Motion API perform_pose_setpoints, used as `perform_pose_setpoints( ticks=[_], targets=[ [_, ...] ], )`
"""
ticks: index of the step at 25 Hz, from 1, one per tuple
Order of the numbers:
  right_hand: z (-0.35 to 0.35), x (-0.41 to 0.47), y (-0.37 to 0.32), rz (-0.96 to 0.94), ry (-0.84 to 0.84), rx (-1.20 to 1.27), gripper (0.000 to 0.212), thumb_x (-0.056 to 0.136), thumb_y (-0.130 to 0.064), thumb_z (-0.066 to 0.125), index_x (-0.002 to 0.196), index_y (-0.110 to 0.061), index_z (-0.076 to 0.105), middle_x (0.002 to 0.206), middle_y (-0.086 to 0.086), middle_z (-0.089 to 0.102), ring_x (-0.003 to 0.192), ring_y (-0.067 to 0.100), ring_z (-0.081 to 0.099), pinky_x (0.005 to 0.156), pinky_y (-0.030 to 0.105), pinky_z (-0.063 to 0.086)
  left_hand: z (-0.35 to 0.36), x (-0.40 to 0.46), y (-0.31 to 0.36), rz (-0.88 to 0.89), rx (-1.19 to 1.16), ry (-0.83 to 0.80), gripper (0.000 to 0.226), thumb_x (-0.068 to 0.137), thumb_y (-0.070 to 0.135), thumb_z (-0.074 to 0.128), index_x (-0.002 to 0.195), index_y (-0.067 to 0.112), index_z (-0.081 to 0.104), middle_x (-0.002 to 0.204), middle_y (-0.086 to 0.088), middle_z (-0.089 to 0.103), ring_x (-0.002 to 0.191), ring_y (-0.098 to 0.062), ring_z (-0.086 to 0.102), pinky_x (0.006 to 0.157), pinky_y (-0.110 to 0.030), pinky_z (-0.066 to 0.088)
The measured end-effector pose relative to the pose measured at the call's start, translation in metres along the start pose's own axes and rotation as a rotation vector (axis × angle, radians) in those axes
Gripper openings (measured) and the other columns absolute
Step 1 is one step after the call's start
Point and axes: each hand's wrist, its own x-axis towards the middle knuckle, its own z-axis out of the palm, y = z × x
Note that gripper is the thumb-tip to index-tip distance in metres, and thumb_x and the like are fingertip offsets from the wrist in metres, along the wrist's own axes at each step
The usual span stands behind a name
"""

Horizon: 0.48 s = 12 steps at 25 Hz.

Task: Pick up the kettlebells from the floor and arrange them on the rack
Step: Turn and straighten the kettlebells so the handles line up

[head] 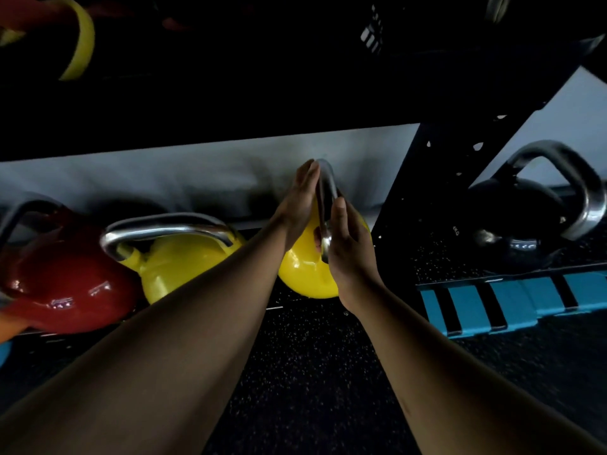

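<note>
A yellow kettlebell (302,274) with a steel handle stands at the right end of the black rack's (427,192) lowest shelf. Its handle is turned edge-on to me. My left hand (300,198) lies against the handle's left side, fingers stretched upward and thumb tucked under the bar. My right hand (348,247) presses on the handle's right side. A second yellow kettlebell (177,264) and a red kettlebell (65,284) sit to its left on the same shelf. A black kettlebell (512,224) rests on the floor beyond the rack's right upright.
The rack's dark upper shelf (230,93) hangs low over the kettlebells. A blue block with black stripes (512,303) lies on the speckled black floor at the right. A yellow band (82,37) shows at the top left. A pale wall runs behind the rack.
</note>
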Motion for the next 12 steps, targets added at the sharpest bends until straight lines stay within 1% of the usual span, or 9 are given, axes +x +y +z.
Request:
perform_pose_setpoints(
  ticks=[2, 3, 4, 5, 6, 7, 9, 10, 12],
  targets=[
    [0.0017, 0.0000, 0.0004, -0.003, 0.000, -0.021, 0.049, 0.102, -0.046, 0.031, 0.135, -0.016, 0.051, 0.083, -0.001, 0.062, 0.057, 0.000, 0.053, 0.048, 0.014, 0.041, -0.0001, -0.0004, -0.0032, 0.013, 0.015, -0.010, 0.047, 0.106, 0.029, 0.029, 0.150, 0.013, 0.028, 0.157, -0.010, 0.033, 0.144, -0.025, 0.033, 0.120, -0.044, 0.024],
    [0.0037, -0.0006, 0.0016, 0.001, 0.003, -0.035, 0.047, 0.102, -0.048, 0.030, 0.138, -0.025, 0.049, 0.091, -0.001, 0.067, 0.066, 0.002, 0.058, 0.055, 0.019, 0.048, -0.0012, 0.0001, -0.0044, 0.021, 0.033, -0.014, 0.047, 0.107, 0.030, 0.028, 0.151, 0.014, 0.028, 0.158, -0.010, 0.033, 0.144, -0.024, 0.033, 0.120, -0.044, 0.024],
    [0.0058, -0.0010, 0.0035, 0.008, 0.009, -0.047, 0.046, 0.101, -0.050, 0.029, 0.140, -0.032, 0.047, 0.107, -0.003, 0.069, 0.081, 0.004, 0.063, 0.069, 0.026, 0.054, -0.0029, 0.0002, -0.0051, 0.029, 0.048, -0.018, 0.047, 0.107, 0.031, 0.027, 0.151, 0.014, 0.028, 0.158, -0.010, 0.033, 0.145, -0.024, 0.033, 0.120, -0.044, 0.024],
    [0.0068, -0.0012, 0.0048, 0.014, 0.013, -0.055, 0.046, 0.101, -0.051, 0.028, 0.142, -0.037, 0.044, 0.123, -0.006, 0.066, 0.098, 0.006, 0.064, 0.084, 0.035, 0.056, -0.0042, 0.0001, -0.0055, 0.043, 0.069, -0.018, 0.047, 0.107, 0.032, 0.026, 0.151, 0.015, 0.028, 0.158, -0.009, 0.032, 0.145, -0.023, 0.032, 0.120, -0.043, 0.024],
    [0.0069, -0.0013, 0.0052, 0.014, 0.015, -0.064, 0.046, 0.101, -0.052, 0.027, 0.143, -0.040, 0.042, 0.132, -0.008, 0.062, 0.110, 0.008, 0.061, 0.094, 0.041, 0.054, -0.0053, 0.0003, -0.0057, 0.059, 0.101, -0.019, 0.047, 0.107, 0.033, 0.026, 0.150, 0.016, 0.028, 0.158, -0.008, 0.032, 0.145, -0.021, 0.031, 0.121, -0.040, 0.024],
    [0.0062, -0.0015, 0.0047, 0.004, 0.014, -0.074, 0.046, 0.101, -0.052, 0.027, 0.143, -0.040, 0.041, 0.130, -0.010, 0.062, 0.110, 0.007, 0.061, 0.094, 0.043, 0.053, -0.0061, 0.0015, -0.0061, 0.068, 0.137, -0.025, 0.047, 0.106, 0.035, 0.026, 0.150, 0.017, 0.029, 0.157, -0.007, 0.033, 0.145, -0.021, 0.032, 0.120, -0.038, 0.024],
    [0.0038, -0.0018, 0.0034, -0.037, 0.001, -0.100, 0.045, 0.100, -0.053, 0.028, 0.141, -0.040, 0.043, 0.101, -0.012, 0.070, 0.083, 0.003, 0.064, 0.073, 0.037, 0.055, -0.0080, 0.0041, -0.0067, 0.042, 0.168, -0.033, 0.048, 0.105, 0.041, 0.027, 0.148, 0.021, 0.032, 0.155, -0.007, 0.038, 0.142, -0.022, 0.037, 0.119, -0.038, 0.027],
    [0.0021, -0.0014, 0.0036, -0.053, 0.000, -0.118, 0.045, 0.100, -0.053, 0.028, 0.140, -0.040, 0.044, 0.088, -0.009, 0.069, 0.070, 0.005, 0.061, 0.063, 0.036, 0.051, -0.0086, 0.0049, -0.0080, 0.029, 0.162, -0.035, 0.048, 0.104, 0.043, 0.028, 0.147, 0.022, 0.033, 0.154, -0.009, 0.040, 0.141, -0.024, 0.039, 0.118, -0.042, 0.028],
    [-0.0003, 0.0008, 0.0047, -0.066, 0.002, -0.138, 0.046, 0.100, -0.052, 0.029, 0.140, -0.036, 0.046, 0.079, -0.005, 0.066, 0.063, 0.008, 0.058, 0.057, 0.037, 0.046, -0.0089, 0.0062, -0.0098, 0.041, 0.162, -0.030, 0.048, 0.103, 0.046, 0.029, 0.146, 0.024, 0.034, 0.153, -0.011, 0.041, 0.139, -0.025, 0.041, 0.116, -0.046, 0.031]
  ],
)
